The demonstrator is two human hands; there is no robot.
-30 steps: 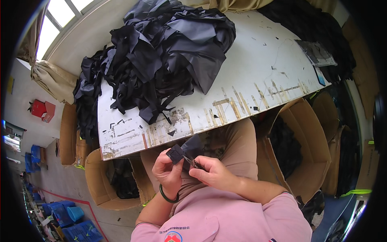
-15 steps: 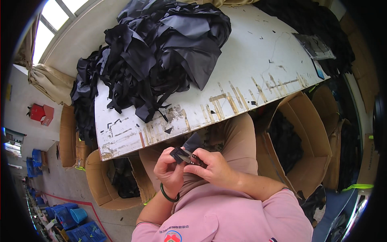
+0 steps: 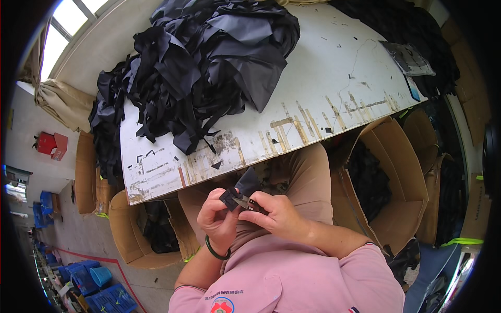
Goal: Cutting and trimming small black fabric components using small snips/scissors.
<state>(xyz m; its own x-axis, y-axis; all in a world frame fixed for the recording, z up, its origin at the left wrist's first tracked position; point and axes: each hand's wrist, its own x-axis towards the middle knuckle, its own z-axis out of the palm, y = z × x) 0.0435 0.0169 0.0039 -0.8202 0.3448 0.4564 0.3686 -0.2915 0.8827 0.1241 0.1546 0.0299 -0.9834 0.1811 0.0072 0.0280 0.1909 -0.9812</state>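
Above my lap, just short of the table edge, my left hand (image 3: 216, 216) pinches a small black fabric piece (image 3: 247, 181). Its folded lower corner lies between the fingers, while the upper part sticks up past them. My right hand (image 3: 274, 212) is closed around small thread snips (image 3: 245, 204) with dark handles. Their metal blades point left and touch the folded cloth by the left fingertips. The blades look nearly together; whether cloth lies between them is hard to make out. A dark green bangle circles my left wrist.
A large heap of black fabric (image 3: 209, 57) covers the left of the white table (image 3: 323, 57); more lies at its far right beside a clear plastic bag (image 3: 409, 58). Cardboard boxes holding black cloth stand left (image 3: 122, 229) and right (image 3: 402, 208). Blue baskets (image 3: 112, 300) sit on the floor.
The snips' blades have drawn closer together at the cloth. Both hands stay in nearly the same place, and the view has shifted slightly.
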